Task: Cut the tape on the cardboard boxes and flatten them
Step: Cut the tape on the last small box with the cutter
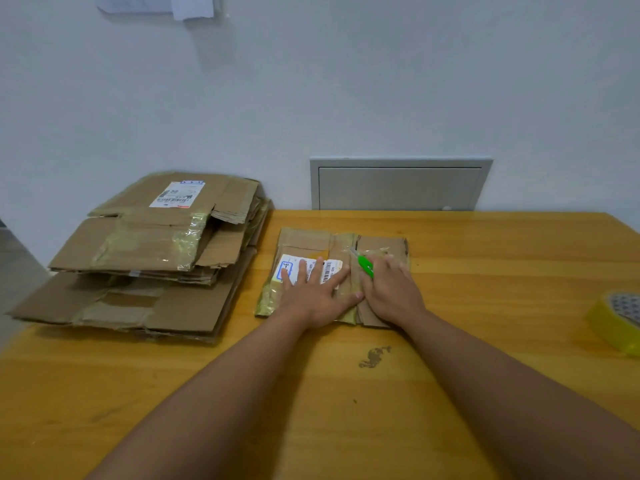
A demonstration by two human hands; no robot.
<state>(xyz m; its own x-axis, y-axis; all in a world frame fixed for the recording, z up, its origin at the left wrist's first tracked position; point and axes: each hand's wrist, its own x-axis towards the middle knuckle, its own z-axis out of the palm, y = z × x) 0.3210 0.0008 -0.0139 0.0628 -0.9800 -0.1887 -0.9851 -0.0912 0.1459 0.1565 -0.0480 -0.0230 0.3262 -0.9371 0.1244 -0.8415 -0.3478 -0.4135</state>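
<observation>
**Now both hands press the box flat**

Down on the tabletop (450, 341) lies the box (381, 245), already collapsed. Left hand (317, 296) is spread, fingers straight, pressing the label (294, 268). Right hand (391, 289) curls its grip round a green cutter (364, 265) while leaning on the cardboard. It looks light, stiff along the panels, slick where taped; best taken by a bare edge. Flattened stack (145, 258) waits left.
</observation>
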